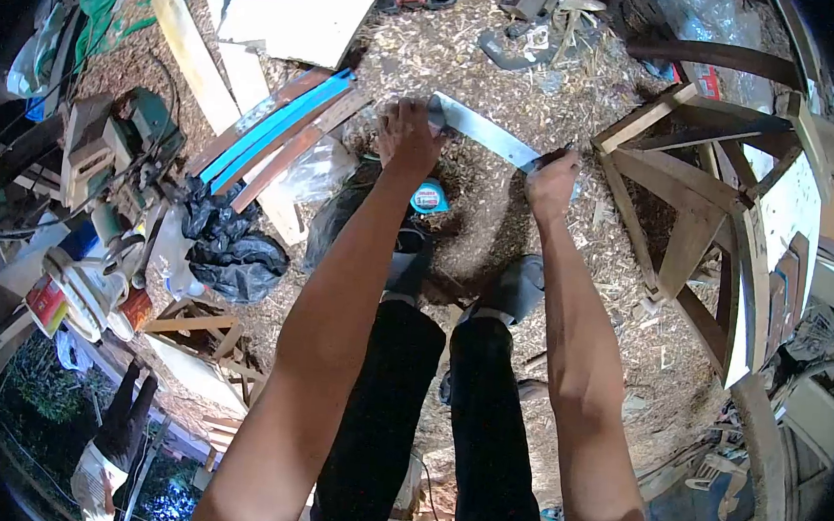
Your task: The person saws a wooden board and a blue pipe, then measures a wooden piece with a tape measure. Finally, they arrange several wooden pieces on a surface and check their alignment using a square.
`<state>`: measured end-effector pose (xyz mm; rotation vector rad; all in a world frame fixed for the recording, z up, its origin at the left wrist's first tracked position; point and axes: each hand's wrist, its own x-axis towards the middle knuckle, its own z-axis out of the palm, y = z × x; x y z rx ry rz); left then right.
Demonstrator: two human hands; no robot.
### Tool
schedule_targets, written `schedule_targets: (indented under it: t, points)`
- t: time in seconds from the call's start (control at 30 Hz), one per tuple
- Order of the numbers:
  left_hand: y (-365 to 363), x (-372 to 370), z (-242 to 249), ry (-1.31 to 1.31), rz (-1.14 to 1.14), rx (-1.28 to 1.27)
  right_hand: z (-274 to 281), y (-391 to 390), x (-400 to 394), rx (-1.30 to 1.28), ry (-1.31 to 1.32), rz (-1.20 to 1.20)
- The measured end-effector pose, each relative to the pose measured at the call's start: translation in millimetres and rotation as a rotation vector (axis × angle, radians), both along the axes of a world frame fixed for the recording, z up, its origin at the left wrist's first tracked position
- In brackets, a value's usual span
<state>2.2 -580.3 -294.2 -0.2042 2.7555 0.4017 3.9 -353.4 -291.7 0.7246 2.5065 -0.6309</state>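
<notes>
A flat metal blade (486, 132), apparently a hand saw, stretches between my two hands above the floor. My right hand (552, 181) is closed round its dark end. At the other end, my left hand (409, 135) has its fingers bent against the blade's tip; what exactly the fingers grip is hard to make out. Just below my left hand, a blue and white tape measure (430, 198) hangs or lies near my shoes.
Wood shavings cover the floor (433, 56). Wooden frames (683, 183) stand at the right. Blue and brown strips (275, 132), a white board (300, 2) and black plastic bags (232, 246) lie at the left. A person (102, 471) is at lower left.
</notes>
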Motion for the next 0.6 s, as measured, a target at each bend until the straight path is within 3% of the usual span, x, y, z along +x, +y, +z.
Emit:
schedule_targets:
  t: [0.07,0.2,0.27,0.33,0.37,0.4,0.43,0.47,0.5,0.53,0.57,0.6]
  points:
    - [6,3,-11,0.11,0.055,0.046,-3,-3,-2,0.035,0.058,-0.05]
    - [-14,0,-18,0.02,0.025,0.218,-3,8,-1,-0.024,0.062,-0.009]
    - [-25,5,-21,-0.267,0.225,0.634,25,11,-1,-0.11,0.068,-0.034]
    - [-22,17,47,0.05,-0.02,0.467,100,4,-16,-0.479,-0.147,-0.435]
    - [-25,16,68,-0.019,0.039,0.66,116,7,1,-0.308,-0.001,-0.153]
    - [-28,9,106,-0.296,0.114,0.698,115,16,27,-0.104,0.15,0.113]
    - [-26,11,151,-0.273,0.187,0.734,123,29,48,-0.144,0.33,0.243]
    - [-35,33,136,-0.193,0.257,0.972,147,30,61,-0.081,0.365,0.266]
    - [-26,19,222,-0.37,0.403,0.776,217,24,47,-0.189,0.087,0.063]
    - [-38,35,220,-0.097,0.239,1.054,254,22,58,-0.099,0.221,0.12]
    - [-36,30,284,-0.301,0.446,1.042,302,23,63,-0.048,0.136,0.161]
    - [-37,27,337,0.051,0.132,0.962,334,25,72,-0.035,0.136,0.154]
